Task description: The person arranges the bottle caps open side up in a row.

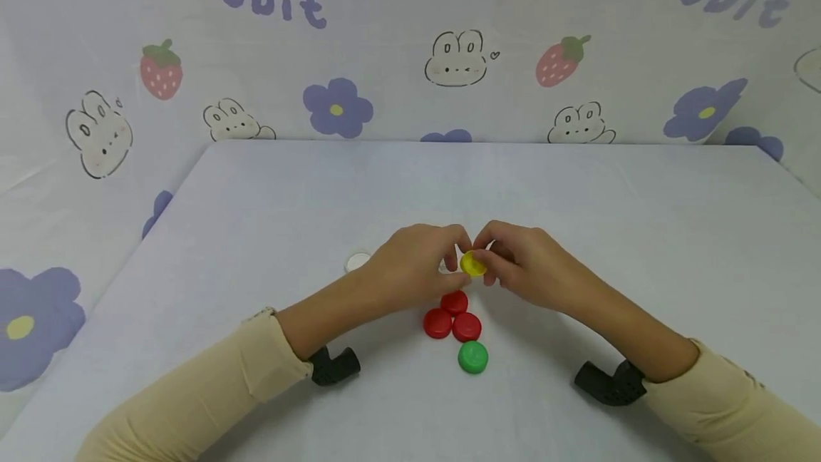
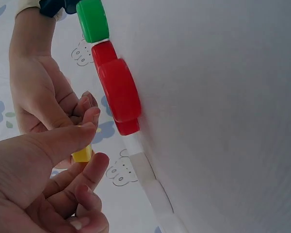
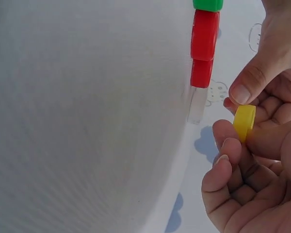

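A small yellow bottle cap [image 1: 473, 264] is held up between the two hands. The right hand [image 1: 532, 266] pinches it between thumb and index finger. From the other side, the left hand [image 1: 413, 262] has its curled thumb and index finger at the cap's edges; in the right wrist view the left thumb [image 3: 241, 94] touches the rim. Below the hands, three red caps [image 1: 454, 303] lie in a tight cluster, with a green cap [image 1: 473, 357] just nearer the person. A whitish clear cap [image 1: 443, 267] shows partly behind the left fingers.
Another white cap [image 1: 357, 261] lies left of the left hand, partly covered by the forearm. White cloth covers the table [image 1: 308, 191], and a printed cloth backdrop [image 1: 385, 41] rises behind its far edge. Black camera mounts [image 1: 612, 382] hang at both wrists.
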The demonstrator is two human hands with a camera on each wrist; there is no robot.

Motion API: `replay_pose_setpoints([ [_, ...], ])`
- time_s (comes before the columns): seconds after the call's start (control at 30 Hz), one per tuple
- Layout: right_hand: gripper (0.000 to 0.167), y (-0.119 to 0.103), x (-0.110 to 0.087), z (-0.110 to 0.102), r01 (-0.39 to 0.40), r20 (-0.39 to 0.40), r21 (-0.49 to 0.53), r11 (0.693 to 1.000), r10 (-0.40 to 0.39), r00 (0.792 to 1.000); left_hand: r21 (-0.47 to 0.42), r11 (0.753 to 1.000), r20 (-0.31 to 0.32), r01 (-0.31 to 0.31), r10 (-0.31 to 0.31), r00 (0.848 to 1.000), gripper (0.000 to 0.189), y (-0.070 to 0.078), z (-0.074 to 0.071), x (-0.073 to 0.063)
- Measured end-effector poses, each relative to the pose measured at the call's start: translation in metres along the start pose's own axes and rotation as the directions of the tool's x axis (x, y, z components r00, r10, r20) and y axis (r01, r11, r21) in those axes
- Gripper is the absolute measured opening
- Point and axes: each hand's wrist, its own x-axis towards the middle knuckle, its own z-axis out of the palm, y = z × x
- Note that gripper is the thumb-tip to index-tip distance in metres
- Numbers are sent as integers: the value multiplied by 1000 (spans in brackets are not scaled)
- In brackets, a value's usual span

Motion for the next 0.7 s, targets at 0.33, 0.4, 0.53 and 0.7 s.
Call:
replay_pose_setpoints([
  [0.33,32,3,5,1,37,80,-25,999,-35,996,97,995,-37,-27,30,999,33,-8,-1,6],
  [0.4,32,3,6,1,45,79,-44,998,-41,996,104,994,-21,-20,22,1000,33,-7,-1,7],
  [0.53,27,5,9,1,38,79,-85,996,-31,996,122,993,9,-4,3,1000,33,-6,-1,12],
  [0.7,25,2,12,-1,20,106,-130,991,-6,994,133,990,55,36,-43,998,33,-3,-2,16],
])
